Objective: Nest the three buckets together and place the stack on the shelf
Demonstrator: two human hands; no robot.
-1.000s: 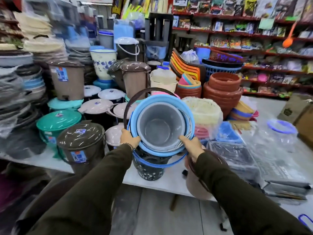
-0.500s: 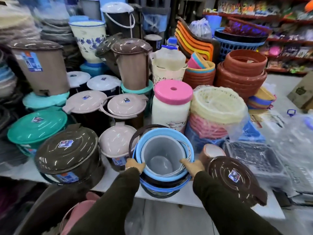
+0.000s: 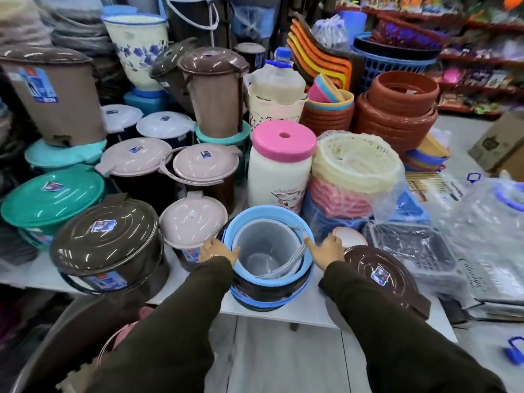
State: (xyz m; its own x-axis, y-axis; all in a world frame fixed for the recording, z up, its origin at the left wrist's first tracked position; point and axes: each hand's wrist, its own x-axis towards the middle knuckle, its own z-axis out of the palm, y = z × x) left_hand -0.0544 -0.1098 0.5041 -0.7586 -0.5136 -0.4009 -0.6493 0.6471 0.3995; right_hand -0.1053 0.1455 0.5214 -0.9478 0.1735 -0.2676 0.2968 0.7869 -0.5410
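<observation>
On the white shelf (image 3: 195, 282), among lidded bins, stands the stack (image 3: 269, 290): dark bucket outermost, blue bucket (image 3: 272, 214) inside it, grey bucket (image 3: 266, 245) innermost. Left hand (image 3: 218, 249) and right hand (image 3: 326, 249) each grasp the blue rim on opposite sides.

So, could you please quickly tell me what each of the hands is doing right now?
Left hand: closed on the left rim of the nested bucket stack.
Right hand: closed on the stack's right rim.
</observation>
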